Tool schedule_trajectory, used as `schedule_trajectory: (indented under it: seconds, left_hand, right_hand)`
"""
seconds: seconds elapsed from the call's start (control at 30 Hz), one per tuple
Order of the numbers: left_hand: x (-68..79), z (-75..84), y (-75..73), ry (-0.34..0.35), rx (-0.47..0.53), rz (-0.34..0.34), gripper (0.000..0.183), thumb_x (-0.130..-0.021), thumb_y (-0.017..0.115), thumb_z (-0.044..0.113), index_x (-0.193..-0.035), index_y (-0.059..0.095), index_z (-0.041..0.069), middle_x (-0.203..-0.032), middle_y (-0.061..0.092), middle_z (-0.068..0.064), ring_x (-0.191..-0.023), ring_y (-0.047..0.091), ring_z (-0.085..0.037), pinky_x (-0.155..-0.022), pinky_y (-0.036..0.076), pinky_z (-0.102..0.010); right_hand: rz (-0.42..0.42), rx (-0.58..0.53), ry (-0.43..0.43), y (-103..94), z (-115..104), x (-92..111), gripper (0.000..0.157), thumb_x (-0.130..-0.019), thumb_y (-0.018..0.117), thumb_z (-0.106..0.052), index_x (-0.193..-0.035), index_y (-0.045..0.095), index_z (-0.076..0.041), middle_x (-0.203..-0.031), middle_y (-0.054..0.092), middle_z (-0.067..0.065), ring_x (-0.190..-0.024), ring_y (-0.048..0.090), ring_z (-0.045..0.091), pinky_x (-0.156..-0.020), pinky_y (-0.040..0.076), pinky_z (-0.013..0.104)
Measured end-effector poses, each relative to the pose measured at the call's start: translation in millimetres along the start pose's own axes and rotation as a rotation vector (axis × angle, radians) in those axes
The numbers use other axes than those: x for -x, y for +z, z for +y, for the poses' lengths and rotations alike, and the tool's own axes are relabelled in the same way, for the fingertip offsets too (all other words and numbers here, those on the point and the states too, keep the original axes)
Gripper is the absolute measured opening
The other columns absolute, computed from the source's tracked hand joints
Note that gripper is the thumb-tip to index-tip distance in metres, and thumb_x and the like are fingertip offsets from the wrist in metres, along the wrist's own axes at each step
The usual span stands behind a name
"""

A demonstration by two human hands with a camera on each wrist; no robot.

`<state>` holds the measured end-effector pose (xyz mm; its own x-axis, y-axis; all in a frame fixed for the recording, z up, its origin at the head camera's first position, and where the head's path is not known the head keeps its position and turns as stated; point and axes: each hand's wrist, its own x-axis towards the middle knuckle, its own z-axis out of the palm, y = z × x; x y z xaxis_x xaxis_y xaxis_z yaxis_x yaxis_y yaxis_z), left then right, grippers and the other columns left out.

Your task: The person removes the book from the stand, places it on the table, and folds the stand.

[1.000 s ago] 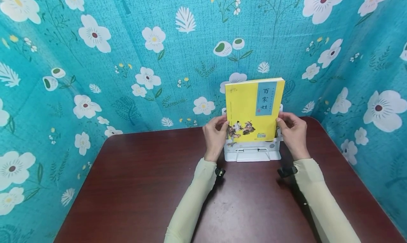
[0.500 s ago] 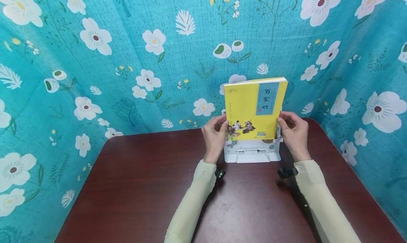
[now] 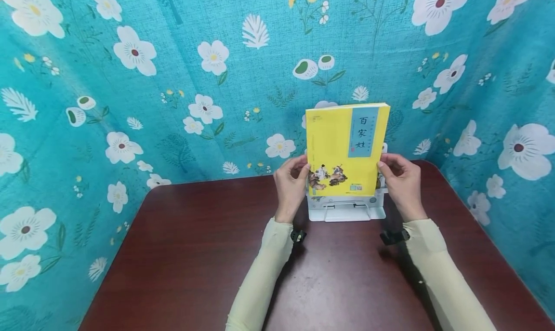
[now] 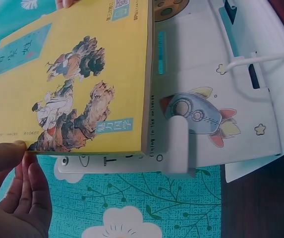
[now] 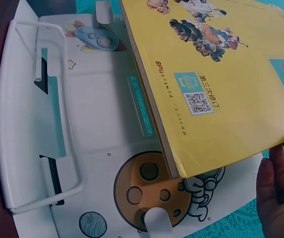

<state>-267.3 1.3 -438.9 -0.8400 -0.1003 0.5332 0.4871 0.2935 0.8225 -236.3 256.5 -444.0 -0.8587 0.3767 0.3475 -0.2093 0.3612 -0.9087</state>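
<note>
A yellow book (image 3: 334,148) with a blue title panel stands nearly upright in front of a white book stand (image 3: 347,212). My left hand (image 3: 291,187) pinches its left edge, thumb on the front cover. The right hand (image 3: 401,184) pinches the opposite edge in the same manner. In the left wrist view the book (image 4: 127,94) is apart from the stand's bottom ledge, with a printed rocket (image 4: 194,111) showing on the stand's panel. The right wrist view shows the book's lower corner over a printed orange planet (image 5: 137,186). Most of the stand's back is hidden by the book.
The stand rests on a dark reddish-brown table (image 3: 208,254), near its back edge. A white wire bracket (image 5: 75,124) and small white clips (image 5: 157,222) stick out from the stand. Behind hangs a turquoise flowered curtain (image 3: 243,85).
The book rose slightly and tilted a little half a second ago. Now it sits slightly lower against the stand, covering more of the panel. Both hands keep their hold on its edges.
</note>
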Motion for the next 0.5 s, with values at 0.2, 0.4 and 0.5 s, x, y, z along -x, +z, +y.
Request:
schedule_trajectory:
  seconds: [0.2, 0.4, 0.5]
  left_hand:
    - [-1.5, 4.2, -5.0, -0.021, 0.023, -0.024, 0.022, -0.094, 0.076, 0.005, -0.116, 0.079, 0.005, -0.101, 0.080, -0.011, -0.087, 0.075, -0.019, -0.077, 0.061, -0.025]
    - [1.4, 6.4, -17.8, -0.070, 0.032, -0.065, 0.023, -0.093, 0.076, 0.004, -0.117, 0.079, 0.006, -0.103, 0.080, -0.012, -0.092, 0.077, -0.021, -0.082, 0.063, -0.030]
    - [0.6, 5.0, -24.1, -0.075, 0.018, -0.089, 0.024, -0.094, 0.075, 0.006, -0.118, 0.078, 0.005, -0.105, 0.080, -0.013, -0.094, 0.077, -0.022, -0.083, 0.063, -0.030]
  right_hand:
    - [-0.035, -0.002, 0.002, -4.3, 1, 1, 0.033, -0.100, 0.070, -0.019, -0.130, 0.071, -0.003, -0.104, 0.068, -0.024, -0.090, 0.061, 0.007, -0.080, 0.051, 0.007]
    - [-0.108, -0.001, 0.042, -6.6, 2, 7, 0.039, -0.100, 0.071, -0.023, -0.132, 0.069, -0.002, -0.103, 0.067, -0.027, -0.090, 0.062, 0.008, -0.078, 0.053, 0.007]
    - [-0.130, -0.020, 0.045, -5.6, 0, 10, 0.040, -0.099, 0.072, -0.024, -0.131, 0.068, -0.001, -0.102, 0.067, -0.026, -0.090, 0.063, 0.007, -0.079, 0.055, 0.008]
